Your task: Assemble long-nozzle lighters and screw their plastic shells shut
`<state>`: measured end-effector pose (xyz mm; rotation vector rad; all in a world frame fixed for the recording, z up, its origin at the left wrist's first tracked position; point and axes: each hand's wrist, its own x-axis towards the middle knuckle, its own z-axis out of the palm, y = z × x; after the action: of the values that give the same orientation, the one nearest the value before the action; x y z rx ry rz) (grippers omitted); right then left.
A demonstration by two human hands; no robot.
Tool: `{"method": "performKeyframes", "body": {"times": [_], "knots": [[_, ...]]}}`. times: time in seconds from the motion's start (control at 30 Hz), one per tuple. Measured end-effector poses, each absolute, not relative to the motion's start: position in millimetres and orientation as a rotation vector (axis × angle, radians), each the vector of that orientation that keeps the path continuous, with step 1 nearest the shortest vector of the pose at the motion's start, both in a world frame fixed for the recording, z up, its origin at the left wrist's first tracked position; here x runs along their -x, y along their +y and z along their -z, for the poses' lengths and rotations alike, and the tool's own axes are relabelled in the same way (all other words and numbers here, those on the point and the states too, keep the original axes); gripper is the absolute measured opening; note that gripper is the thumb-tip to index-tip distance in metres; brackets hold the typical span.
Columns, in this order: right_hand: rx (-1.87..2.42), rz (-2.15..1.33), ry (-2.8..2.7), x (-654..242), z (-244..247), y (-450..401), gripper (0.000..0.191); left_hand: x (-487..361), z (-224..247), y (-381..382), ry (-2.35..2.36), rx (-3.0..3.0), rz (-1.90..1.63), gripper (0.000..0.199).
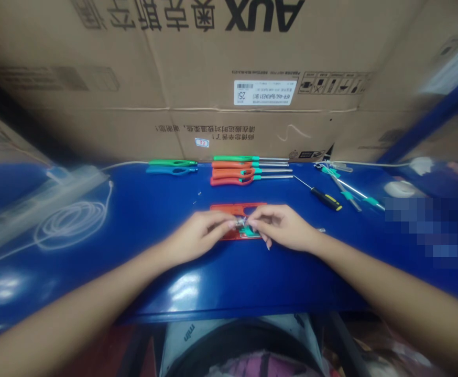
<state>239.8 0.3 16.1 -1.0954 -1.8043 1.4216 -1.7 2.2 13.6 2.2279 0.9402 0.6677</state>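
My left hand pinches a small silvery part between thumb and fingertips. From the other side, my right hand has its thumb and fingers closed at the same part; its exact kind is too small to tell. Right below the fingers lies an opened orange-red lighter casing, partly hidden by both hands. A teal piece shows in the casing's near half. Behind it several long-nosed gas lighters with orange, red and green handles lie side by side, metal tubes pointing right.
Green and blue handles lie at the back left. A black-and-yellow screwdriver and metal tubes with teal ends lie to the right. A coiled white cable is at left. A large cardboard box walls off the blue table's back.
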Motion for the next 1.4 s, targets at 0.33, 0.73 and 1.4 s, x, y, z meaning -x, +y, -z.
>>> {"method": "performKeyframes", "body": {"times": [0.33,0.73,1.4], "knots": [[1.071,-1.337,-1.902,-242.1,-11.9,0.0,0.033,4.5,-12.3,2.2,0.885,-2.303,-0.647,0.026],[1.065,-1.300,-1.933,-241.1,-10.8,-0.3,0.036,3.3,-10.0,2.2,0.838,-2.341,-0.659,0.025],[1.042,-1.241,-2.012,-241.4,-12.3,-0.9,0.028,1.4,-8.6,-1.6,0.788,-2.303,-0.599,0.027]]}}
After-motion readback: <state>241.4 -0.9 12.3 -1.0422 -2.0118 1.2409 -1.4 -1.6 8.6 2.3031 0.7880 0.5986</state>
